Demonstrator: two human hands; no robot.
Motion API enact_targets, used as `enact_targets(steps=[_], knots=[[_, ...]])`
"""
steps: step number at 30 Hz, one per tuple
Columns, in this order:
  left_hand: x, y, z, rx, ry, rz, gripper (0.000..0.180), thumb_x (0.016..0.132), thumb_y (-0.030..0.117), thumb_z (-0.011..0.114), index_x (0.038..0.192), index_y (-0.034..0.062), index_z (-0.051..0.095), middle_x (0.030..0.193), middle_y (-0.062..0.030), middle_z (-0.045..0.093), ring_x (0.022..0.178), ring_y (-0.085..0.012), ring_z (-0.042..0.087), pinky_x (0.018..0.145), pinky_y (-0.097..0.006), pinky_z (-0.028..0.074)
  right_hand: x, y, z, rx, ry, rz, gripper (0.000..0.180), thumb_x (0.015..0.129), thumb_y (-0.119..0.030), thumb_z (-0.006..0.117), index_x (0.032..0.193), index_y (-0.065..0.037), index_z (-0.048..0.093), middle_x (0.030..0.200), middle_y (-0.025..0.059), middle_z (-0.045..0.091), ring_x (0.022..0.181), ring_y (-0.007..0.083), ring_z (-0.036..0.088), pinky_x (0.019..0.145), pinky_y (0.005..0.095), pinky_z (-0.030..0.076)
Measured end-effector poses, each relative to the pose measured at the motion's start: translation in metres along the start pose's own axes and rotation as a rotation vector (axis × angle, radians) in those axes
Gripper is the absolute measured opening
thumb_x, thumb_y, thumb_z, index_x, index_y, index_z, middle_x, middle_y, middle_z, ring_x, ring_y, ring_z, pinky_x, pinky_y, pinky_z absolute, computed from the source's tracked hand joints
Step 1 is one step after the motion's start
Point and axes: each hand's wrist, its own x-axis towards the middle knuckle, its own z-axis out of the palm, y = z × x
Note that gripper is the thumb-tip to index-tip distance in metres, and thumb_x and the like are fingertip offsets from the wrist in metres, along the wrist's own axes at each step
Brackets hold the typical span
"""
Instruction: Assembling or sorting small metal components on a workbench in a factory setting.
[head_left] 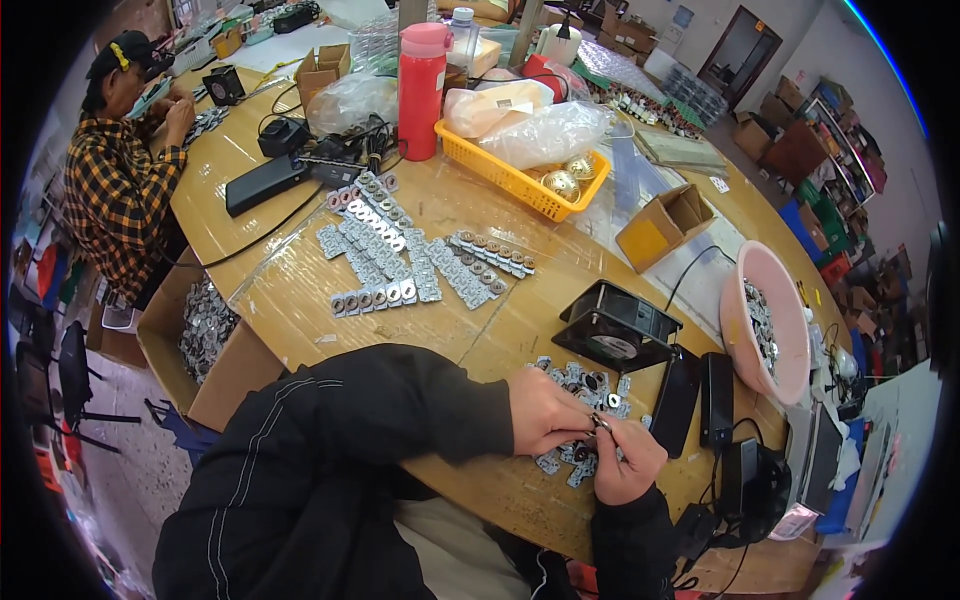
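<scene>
My left hand [547, 410] and my right hand [629, 462] meet over the near right part of the table, fingertips pinched together. Between them is a small shiny metal part [600, 422], mostly covered by the fingers. Under and around my hands lies a loose pile of small grey metal pieces [572, 378], some with dark round centres. Just beyond the pile stands a black square fan [618, 330]. Farther left, similar pieces lie in neat overlapping rows [372, 245], some with round rings on them.
A pink basin [738, 318] of metal pieces stands right, near black power bricks [716, 400]. Beyond are an open small carton [655, 235], a yellow basket [480, 168] and a red bottle [420, 100]. A carton [165, 335] of parts sits left; a co-worker [120, 190] works far left.
</scene>
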Motion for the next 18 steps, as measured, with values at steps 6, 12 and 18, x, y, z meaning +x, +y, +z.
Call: enact_targets(steps=[6, 12, 18], knots=[[0.002, -0.004, 0.004, -0.033, 0.064, 0.04, 0.02, 0.074, 0.01, 0.07, 0.094, 0.0105, 0.068, 0.086, -0.005, 0.068, 0.062, -0.0268, 0.063, 0.051, -0.035, 0.049, 0.005, -0.003, -0.005, -0.175, 0.033, -0.136, 0.022, 0.072, 0.006, 0.069, 0.092, -0.001, 0.07, 0.085, 0.0109, 0.068, 0.072, 0.0263, 0.055, 0.065, 0.0321, 0.045], [0.003, -0.009, 0.002, 0.093, 0.106, 0.065, 0.008, 0.074, 0.016, 0.07, 0.08, 0.0123, 0.065, 0.079, -0.002, 0.066, 0.061, -0.0254, 0.062, 0.049, -0.036, 0.048, 0.015, -0.002, -0.003, -0.235, -0.005, -0.121, 0.021, 0.071, 0.007, 0.067, 0.092, 0.001, 0.069, 0.093, 0.0127, 0.066, 0.081, 0.0294, 0.056, 0.072, 0.0334, 0.047], [-0.001, -0.018, 0.008, -0.021, 0.04, 0.087, 0.021, 0.068, 0.005, 0.076, 0.088, 0.0066, 0.07, 0.084, -0.0081, 0.07, 0.06, -0.0263, 0.065, 0.051, -0.033, 0.051, 0.012, 0.018, 0.0, -0.03, -0.09, -0.043, 0.02, 0.076, 0.005, 0.067, 0.095, 0.001, 0.069, 0.094, 0.011, 0.068, 0.081, 0.0252, 0.057, 0.072, 0.0304, 0.047]])
